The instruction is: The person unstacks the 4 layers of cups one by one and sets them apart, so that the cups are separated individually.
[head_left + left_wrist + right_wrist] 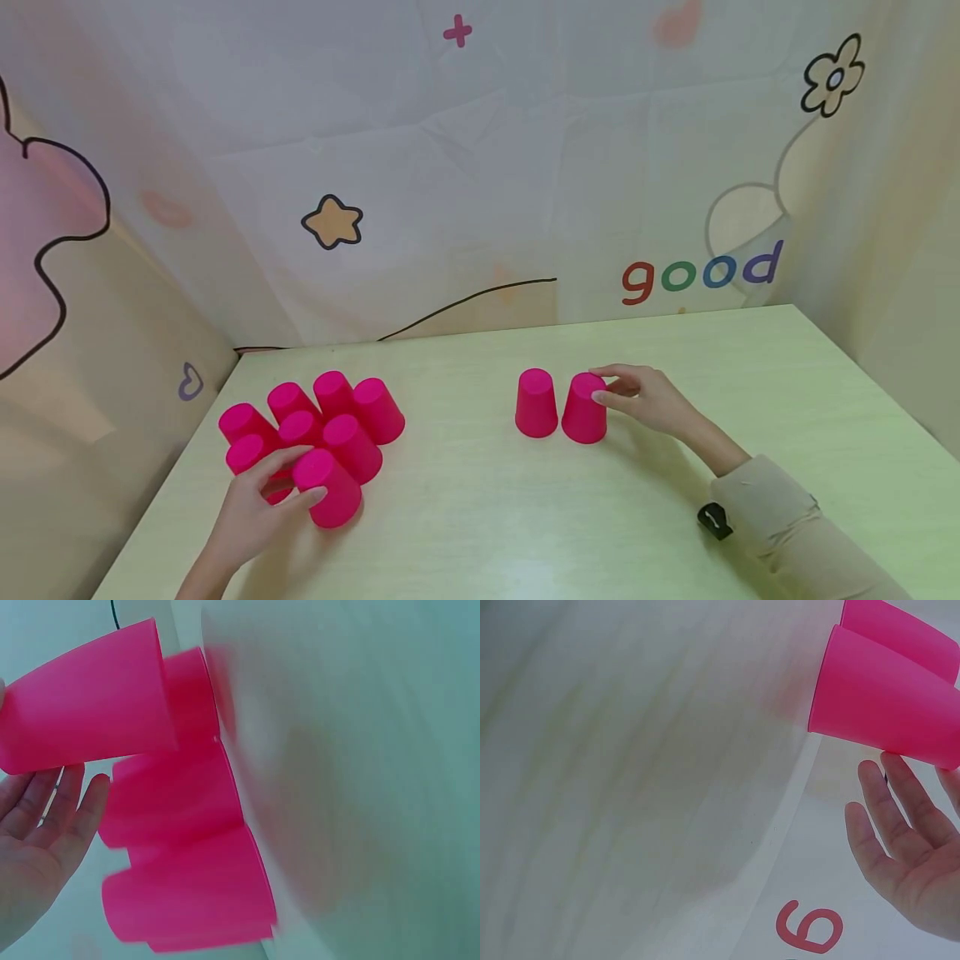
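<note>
My left hand [258,508] grips an upside-down pink cup [327,487] between thumb and fingers, at the front of a cluster of pink cups [352,448]. In the left wrist view, the rim of this held cup [90,697] stands off the tabletop, while the cups behind it rest on the table. Farther right, my right hand [648,398] pinches the top of another upside-down pink cup [584,410], thumb on the near side. Close to its left stands a similar pink cup [536,404]. The right wrist view shows spread lower fingers [870,784] beneath the held cup.
A pale green-yellow table [465,500] lies under everything. Behind it hangs a printed cloth [480,183] with a star and the word "good". A small black object [715,521] shows beside my right sleeve [765,500].
</note>
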`<state>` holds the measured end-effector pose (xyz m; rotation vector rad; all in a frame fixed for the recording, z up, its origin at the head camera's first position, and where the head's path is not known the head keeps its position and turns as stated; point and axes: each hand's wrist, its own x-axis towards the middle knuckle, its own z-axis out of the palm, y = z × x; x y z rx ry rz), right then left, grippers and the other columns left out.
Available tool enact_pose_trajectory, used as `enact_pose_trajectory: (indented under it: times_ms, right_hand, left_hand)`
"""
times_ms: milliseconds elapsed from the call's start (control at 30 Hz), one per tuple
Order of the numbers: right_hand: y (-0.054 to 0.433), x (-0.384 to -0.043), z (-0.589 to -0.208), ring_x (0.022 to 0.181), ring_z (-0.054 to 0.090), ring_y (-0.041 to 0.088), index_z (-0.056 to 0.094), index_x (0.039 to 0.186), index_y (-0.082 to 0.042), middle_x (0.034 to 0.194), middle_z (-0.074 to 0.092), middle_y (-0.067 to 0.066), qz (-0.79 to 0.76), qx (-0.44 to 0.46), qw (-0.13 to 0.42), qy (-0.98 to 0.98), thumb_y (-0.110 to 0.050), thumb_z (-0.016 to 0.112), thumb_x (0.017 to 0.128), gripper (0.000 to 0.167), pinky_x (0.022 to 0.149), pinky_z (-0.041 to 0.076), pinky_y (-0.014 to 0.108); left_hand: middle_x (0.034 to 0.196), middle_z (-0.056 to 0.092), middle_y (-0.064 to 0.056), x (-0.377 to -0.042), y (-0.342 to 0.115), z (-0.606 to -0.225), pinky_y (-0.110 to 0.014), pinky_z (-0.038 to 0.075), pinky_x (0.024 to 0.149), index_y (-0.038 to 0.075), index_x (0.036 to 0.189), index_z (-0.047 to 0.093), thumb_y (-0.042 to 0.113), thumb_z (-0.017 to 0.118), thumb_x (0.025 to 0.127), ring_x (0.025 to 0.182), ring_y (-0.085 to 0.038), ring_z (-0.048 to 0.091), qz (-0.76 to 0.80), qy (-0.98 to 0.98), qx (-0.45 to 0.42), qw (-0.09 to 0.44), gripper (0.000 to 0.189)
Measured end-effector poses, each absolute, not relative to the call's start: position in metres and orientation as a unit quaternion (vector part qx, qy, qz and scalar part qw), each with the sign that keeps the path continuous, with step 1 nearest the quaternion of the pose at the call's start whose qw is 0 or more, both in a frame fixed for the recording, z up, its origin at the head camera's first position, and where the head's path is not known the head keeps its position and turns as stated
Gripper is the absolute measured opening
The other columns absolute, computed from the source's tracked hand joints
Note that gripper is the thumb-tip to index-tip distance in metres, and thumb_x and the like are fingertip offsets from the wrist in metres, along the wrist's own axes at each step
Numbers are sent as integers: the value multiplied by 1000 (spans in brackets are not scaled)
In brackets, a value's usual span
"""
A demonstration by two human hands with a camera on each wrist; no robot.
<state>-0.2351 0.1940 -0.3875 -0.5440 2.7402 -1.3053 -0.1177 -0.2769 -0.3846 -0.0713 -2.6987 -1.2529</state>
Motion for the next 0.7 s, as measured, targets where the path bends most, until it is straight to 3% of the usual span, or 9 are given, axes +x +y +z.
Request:
enact_pose_trajectory:
  times_ms: [267,433,700]
  right_hand:
    - [195,-235,-388,95,58,31,53,124,-4,113,58,18,-419,-176,27,890,-22,64,86,44,71,53,36]
    - [194,-235,-388,96,58,32,53,125,-4,114,58,18,-416,-171,27,893,-22,64,85,44,71,53,36]
    - [193,-235,-388,95,58,31,53,124,-4,113,58,18,-413,-172,25,894,-22,64,85,44,71,53,36]
  left_hand:
    - [109,57,-12,-115,-297,-389,-23,51,67,6,125,52,24,75,75,89,-24,60,-408,-912,6,54,58]
    - [110,56,-13,-117,-305,-392,-20,50,70,2,126,49,22,75,76,92,-22,56,-411,-910,22,39,60]
    - [109,57,-14,-116,-311,-394,-17,48,75,-3,124,49,16,74,76,86,-5,55,-418,-907,7,54,58]
